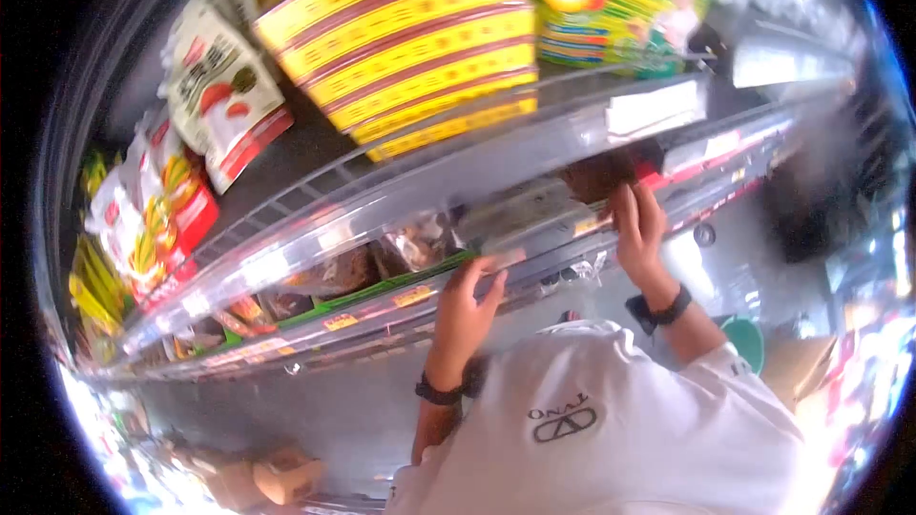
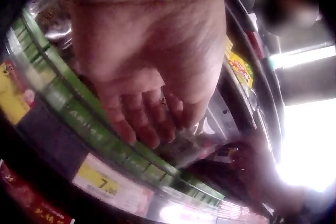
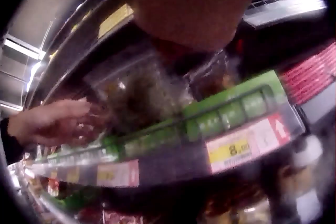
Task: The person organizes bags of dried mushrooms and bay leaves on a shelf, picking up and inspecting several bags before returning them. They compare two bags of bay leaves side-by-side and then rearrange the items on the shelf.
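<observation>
Two hands at a packet beneath the shelf rail

Bags with red and white print (image 1: 143, 219) are sitting above the far left end of the front rail (image 1: 458, 172), with a white pouch (image 1: 221, 86) leaning beside them. Dark clear-wrapped bags (image 1: 420, 238) are lying below the rail's left half, behind a green strip (image 1: 358, 294). A stack of yellow striped packs (image 1: 410, 38) is standing above the rail's middle.

Under the middle of the rail, the left hand (image 1: 468, 310) is hanging with fingers loosely bent; its grip is standing partly apart, with nothing in hold. A clear packet (image 3: 142, 95) is lying below the rail, between the two hands, its contents too blurred to name; the left fingertips are sitting just beside it, and contact is unclear.

Farther right under the rail, the right hand (image 1: 639, 229) is resting at a dark item (image 1: 601, 176); I cannot tell how far its grip is closing or whether it is holding that item. A green-and-yellow pack (image 1: 601, 14) is standing above the rail's right part.
</observation>
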Demonstrator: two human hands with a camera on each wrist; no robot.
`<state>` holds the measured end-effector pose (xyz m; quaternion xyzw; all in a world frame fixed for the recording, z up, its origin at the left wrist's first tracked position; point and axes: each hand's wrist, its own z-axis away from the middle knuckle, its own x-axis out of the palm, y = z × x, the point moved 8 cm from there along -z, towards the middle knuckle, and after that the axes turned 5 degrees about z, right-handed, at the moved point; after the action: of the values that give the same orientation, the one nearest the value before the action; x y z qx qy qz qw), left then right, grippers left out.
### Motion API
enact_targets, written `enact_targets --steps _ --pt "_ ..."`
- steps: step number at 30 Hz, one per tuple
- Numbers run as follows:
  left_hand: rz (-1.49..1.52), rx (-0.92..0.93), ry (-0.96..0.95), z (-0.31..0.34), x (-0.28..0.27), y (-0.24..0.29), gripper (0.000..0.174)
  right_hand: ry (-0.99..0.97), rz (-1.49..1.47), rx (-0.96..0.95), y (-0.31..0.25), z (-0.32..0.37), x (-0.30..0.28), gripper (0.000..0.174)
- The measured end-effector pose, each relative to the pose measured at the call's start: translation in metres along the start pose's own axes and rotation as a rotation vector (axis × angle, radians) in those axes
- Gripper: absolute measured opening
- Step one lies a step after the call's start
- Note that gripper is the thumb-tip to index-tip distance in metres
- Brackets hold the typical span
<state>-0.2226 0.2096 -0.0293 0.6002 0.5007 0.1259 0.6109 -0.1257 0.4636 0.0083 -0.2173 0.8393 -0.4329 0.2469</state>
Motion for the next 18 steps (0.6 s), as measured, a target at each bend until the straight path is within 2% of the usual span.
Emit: enact_targets --steps 1,3,4,7,10,13,14,17,18 --pt "0.038 -0.008 -0.02 -0.003 0.005 0.004 0.025 0.011 0.023 0.121 0.009 -0.017 0.001 0.009" --pt "0.112 -0.037 -0.021 -0.007 0.01 0.016 0.025 -0.091 -0.02 0.085 0.036 -0.045 0.013 0.023" --pt "0.053 -0.079 -0.04 -0.008 0.013 0.021 0.025 -0.095 0.078 0.155 0.069 -0.059 0.022 0.025" --pt "0.063 0.001 -0.072 -0.008 0.022 0.018 0.024 -0.154 0.239 0.127 0.109 -0.081 0.029 0.026" --pt "0.026 0.076 -0.035 -0.001 0.018 0.016 0.026 -0.21 0.288 0.088 0.122 -0.091 0.033 0.027" --pt "0.079 0.071 -0.016 0.009 0.0 0.026 0.029 -0.25 0.335 0.056 0.128 -0.096 0.035 0.028" --pt "0.016 -0.013 -0.093 0.015 -0.006 0.03 0.034 -0.258 0.347 0.047 0.129 -0.098 0.034 0.028" --pt "-0.06 -0.125 -0.078 0.033 -0.017 0.007 0.034 -0.285 0.379 0.019 0.132 -0.102 0.034 0.029" --pt "-0.024 -0.1 -0.039 0.038 -0.02 0.0 0.033 -0.296 0.388 0.01 0.133 -0.103 0.034 0.029"
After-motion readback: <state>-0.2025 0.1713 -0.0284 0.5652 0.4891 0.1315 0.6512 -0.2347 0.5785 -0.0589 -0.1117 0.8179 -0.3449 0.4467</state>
